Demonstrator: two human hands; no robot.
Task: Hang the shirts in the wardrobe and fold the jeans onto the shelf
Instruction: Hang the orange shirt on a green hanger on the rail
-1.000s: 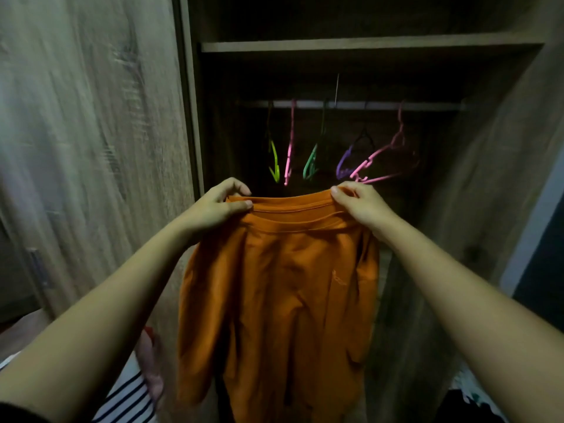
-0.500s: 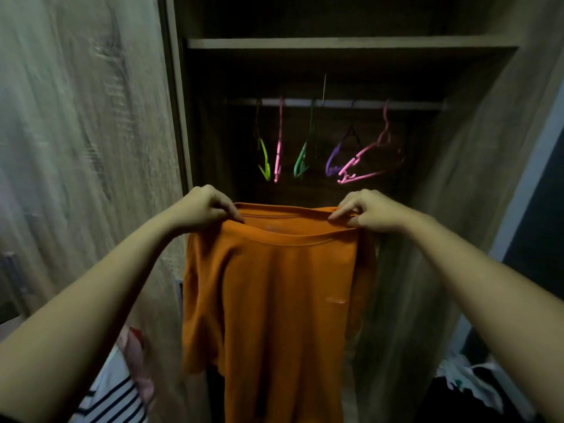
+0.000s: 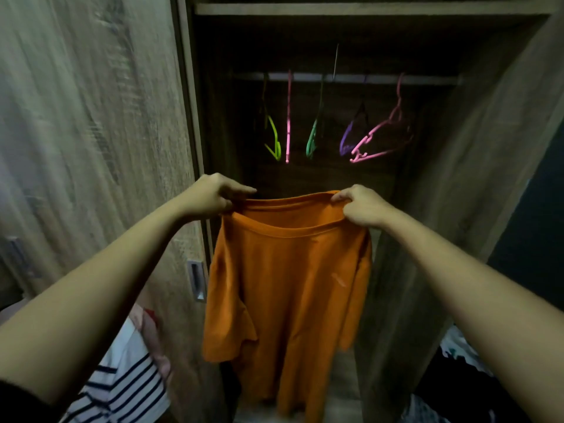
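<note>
An orange T-shirt (image 3: pixel 290 279) hangs in front of the open wardrobe, held up by its neckline. My left hand (image 3: pixel 213 196) pinches the left side of the collar and my right hand (image 3: pixel 361 207) pinches the right side. Behind the shirt, a rail (image 3: pixel 345 78) carries several empty hangers: a yellow-green hanger (image 3: pixel 273 138), a pink hanger (image 3: pixel 288 117), a green hanger (image 3: pixel 312 138), a purple hanger (image 3: pixel 348 138) and a second pink hanger (image 3: pixel 381 135). A wooden shelf (image 3: pixel 366 9) runs above the rail.
The wooden sliding door (image 3: pixel 91 132) with a recessed handle (image 3: pixel 196 279) stands at the left. A striped garment (image 3: pixel 122 389) lies at the lower left. Dark clothes (image 3: pixel 451 380) lie at the lower right beside the wardrobe's side wall (image 3: pixel 476 178).
Both hands have lowered the shirt a little and shifted their grip on the collar. The view has moved closer to the wardrobe.
</note>
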